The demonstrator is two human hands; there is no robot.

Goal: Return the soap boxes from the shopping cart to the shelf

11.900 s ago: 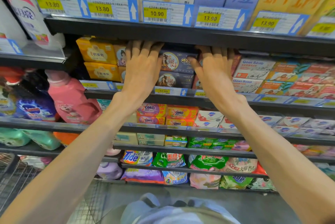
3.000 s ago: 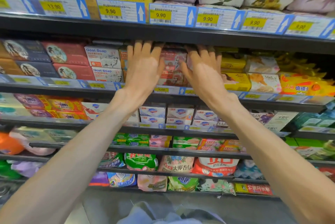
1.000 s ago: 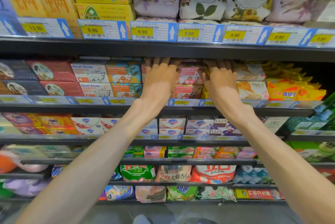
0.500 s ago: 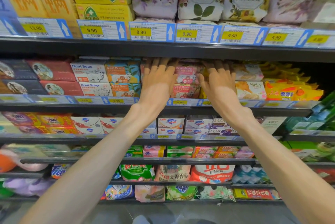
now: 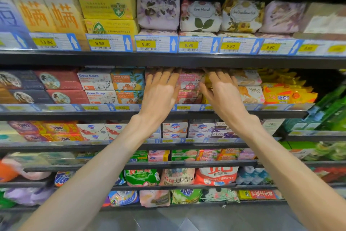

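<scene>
Now my left hand (image 5: 159, 93) and right hand (image 5: 221, 94) lie flat and spread, holding nothing, either side of the pink soap boxes (image 5: 189, 85) stacked at the shelf's (image 5: 168, 113) front edge. A careless shove could topple the stack off that edge.

Pink soap boxes (image 5: 189, 84) fill the gap between both hands; the upper shelf's edge (image 5: 168, 60) sits close above the fingertips.
</scene>
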